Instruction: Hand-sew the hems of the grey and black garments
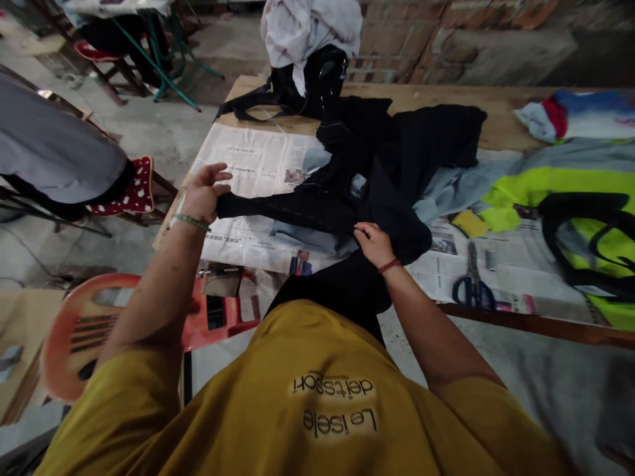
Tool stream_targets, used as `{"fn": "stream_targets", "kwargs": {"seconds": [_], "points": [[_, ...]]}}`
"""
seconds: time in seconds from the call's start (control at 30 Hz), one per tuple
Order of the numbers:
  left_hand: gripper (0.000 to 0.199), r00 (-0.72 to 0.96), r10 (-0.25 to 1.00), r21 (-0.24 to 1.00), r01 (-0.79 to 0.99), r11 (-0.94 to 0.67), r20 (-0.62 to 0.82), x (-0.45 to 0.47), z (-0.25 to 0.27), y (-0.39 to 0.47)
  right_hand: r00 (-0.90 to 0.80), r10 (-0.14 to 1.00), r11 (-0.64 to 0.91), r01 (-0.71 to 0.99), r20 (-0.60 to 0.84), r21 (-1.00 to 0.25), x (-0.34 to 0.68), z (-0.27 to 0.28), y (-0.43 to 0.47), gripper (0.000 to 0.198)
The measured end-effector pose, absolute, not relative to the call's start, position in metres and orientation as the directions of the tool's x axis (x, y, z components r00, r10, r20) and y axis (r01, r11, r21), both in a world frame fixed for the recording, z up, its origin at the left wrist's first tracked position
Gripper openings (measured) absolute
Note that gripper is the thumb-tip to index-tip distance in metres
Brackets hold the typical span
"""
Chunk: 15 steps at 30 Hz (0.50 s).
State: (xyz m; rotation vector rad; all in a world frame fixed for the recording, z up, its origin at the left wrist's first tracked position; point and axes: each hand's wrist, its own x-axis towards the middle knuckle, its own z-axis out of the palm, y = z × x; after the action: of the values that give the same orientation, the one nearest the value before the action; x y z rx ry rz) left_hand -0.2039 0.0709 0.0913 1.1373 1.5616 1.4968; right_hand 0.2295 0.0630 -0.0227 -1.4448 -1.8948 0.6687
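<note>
A dark garment (397, 165) lies bunched on the table, and a narrow part of it is stretched taut to the left. At the left end of that stretch, my left hand (204, 192) pinches the cloth between thumb and fingers, its other fingers lifted. My right hand (376, 246) has its fingers curled onto the same garment near the table's front edge. Folds hide what lies under my right fingertips. Newspaper (243, 158) is spread beneath the garment, with pieces of grey cloth (312, 239) partly showing under it.
Blue-handled scissors (473, 284) and a yellow piece (470, 223) lie to the right, beside neon-yellow and grey garments (550, 175) with black straps. A black bag (317, 79) topped by pale cloth stands at the back. Orange chair (89, 330) at left; a seated person's grey clothing (54, 139) beyond.
</note>
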Motion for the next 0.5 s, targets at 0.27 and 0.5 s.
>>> {"fn": "stream_targets", "kwargs": {"seconds": [0.27,0.5], "points": [[0.037,-0.480,0.877,0.966,0.221,0.137,-0.015,-0.172,0.100,0.121,-0.030,0.996,-0.064,0.419,-0.084,-0.906,0.230,-0.002,0.098,0.047],[0.029,-0.483,0.865,0.979,0.064,0.191,-0.137,-0.176,0.070,0.108,-0.054,0.997,-0.022,0.384,-0.046,-0.923,0.228,-0.010,0.094,0.047]]}}
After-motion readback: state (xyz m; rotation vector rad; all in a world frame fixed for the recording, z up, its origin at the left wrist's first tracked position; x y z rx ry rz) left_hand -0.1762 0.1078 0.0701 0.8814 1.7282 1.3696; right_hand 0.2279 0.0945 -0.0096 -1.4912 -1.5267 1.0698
